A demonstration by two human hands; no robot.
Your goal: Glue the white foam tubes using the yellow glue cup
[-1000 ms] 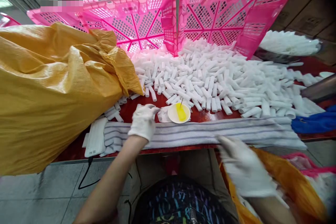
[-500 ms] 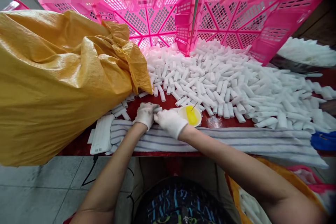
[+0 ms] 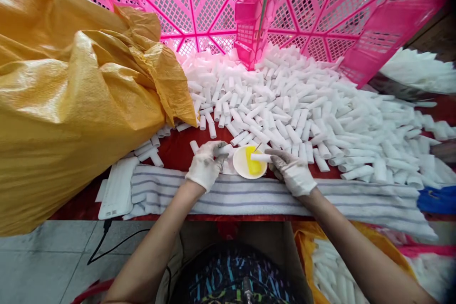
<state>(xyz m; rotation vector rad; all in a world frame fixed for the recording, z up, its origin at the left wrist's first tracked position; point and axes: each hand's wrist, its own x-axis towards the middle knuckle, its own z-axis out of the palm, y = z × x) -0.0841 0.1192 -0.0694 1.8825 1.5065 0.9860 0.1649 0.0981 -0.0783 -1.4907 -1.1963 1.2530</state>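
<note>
Red desk (image 3: pixel 178 149) is carrying heaped white rolls (image 3: pixel 302 104); right hand (image 3: pixel 292 171) is pinching one roll (image 3: pixel 261 157) over the yellow-filled dish (image 3: pixel 249 164) at 12 o'clock; left hand (image 3: pixel 206 164) is gripping another (dabbing lightly seems wise).

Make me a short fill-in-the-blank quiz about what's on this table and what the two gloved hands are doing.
1. The right hand holds a white roll over a small dish of ____ liquid.
2. The crates tipped up behind the pile of rolls are ____.
3. Both hands wear ____ gloves; the left hand is beside the dish.
4. The big sack at left is ____.

Missing words: yellow; pink; white; yellow
</note>
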